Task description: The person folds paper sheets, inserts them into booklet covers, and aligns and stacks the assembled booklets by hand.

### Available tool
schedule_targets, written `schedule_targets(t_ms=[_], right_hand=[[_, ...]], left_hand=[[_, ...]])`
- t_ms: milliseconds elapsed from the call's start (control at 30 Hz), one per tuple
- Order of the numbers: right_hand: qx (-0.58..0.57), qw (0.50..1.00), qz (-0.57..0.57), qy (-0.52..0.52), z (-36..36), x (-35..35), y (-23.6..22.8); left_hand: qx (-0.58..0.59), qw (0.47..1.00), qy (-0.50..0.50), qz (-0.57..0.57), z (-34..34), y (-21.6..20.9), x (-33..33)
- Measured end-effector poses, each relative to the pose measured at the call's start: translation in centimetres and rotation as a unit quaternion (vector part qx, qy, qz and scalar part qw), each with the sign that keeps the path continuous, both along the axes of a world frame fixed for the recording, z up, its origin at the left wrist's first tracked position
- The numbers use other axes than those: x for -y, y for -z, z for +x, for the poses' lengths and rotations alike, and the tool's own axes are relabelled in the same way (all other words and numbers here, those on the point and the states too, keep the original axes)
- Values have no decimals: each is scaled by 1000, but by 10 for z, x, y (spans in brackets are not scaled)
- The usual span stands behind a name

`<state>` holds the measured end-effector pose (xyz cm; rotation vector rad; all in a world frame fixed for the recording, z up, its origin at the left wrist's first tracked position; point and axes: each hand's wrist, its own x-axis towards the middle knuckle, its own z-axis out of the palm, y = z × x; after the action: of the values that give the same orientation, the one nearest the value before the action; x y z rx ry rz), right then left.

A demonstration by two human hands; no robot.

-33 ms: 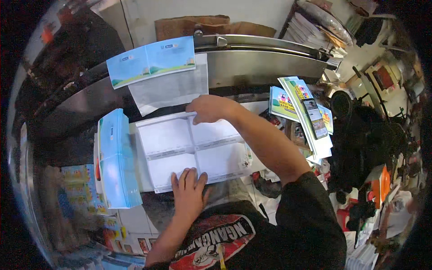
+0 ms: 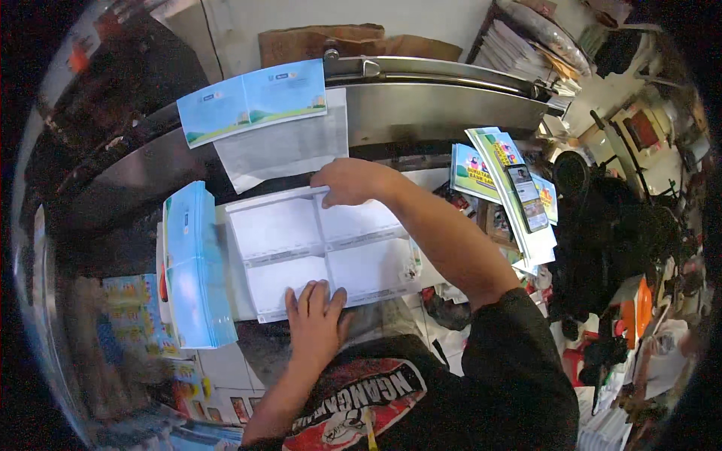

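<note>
Flatly spread, the fingers (image 2: 310, 299) of the left hand (image 2: 316, 319) press open on the near edge of a large white printed sheet (image 2: 323, 248), gripping nothing. The right hand (image 2: 347, 182) reaches across to the sheet's far edge, its fingers curled down onto the paper at the middle fold; whether they pinch the edge cannot be told.

The sheet lies in the middle of the table (image 2: 248, 301), divided into four pale panels, on top of a stack of like sheets. Just left of it stands a thick stack of light blue covers (image 2: 192, 263), its near end overhanging the table. On the far side, a grey metal machine bed (image 2: 421, 113) curves across the scene, and on it rest an opened blue cover (image 2: 256, 101) and a plain grey sheet (image 2: 289, 143) partly beneath it.

To the right, colourful booklets (image 2: 492, 169) fan out with a phone (image 2: 526, 197) lying on them. Further right the room is crowded with dark bags (image 2: 617, 233), paper stacks on shelves (image 2: 526, 45) and loose clutter. Near left, bright printed sheets (image 2: 131, 316) lie lower down, towards the tiled floor (image 2: 226, 372).
</note>
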<state>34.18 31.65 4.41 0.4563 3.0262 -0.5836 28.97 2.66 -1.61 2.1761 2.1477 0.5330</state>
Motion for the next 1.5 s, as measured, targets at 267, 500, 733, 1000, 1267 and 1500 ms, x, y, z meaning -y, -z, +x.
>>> schedule_targets(t_ms=[267,500,733,1000,1267,1500], right_hand=[[-83,988,-130,23,86,116,-80],[-551,358,-754,-9,168,137,-67],[-567,559,-536,281,237,136,-7],[-471,781,-312,265,248,235,21],[-531,495,-357,588,462,330,158],[-222,493,-218,812,495,308,392]], left_hand=[[-32,999,11,22,-12,11,2],[46,999,-7,11,-20,46,14],[-51,965,38,254,-32,-9,7],[364,913,99,155,62,-86,8],[157,943,274,105,130,-101,-14],[157,974,152,55,61,-69,0]])
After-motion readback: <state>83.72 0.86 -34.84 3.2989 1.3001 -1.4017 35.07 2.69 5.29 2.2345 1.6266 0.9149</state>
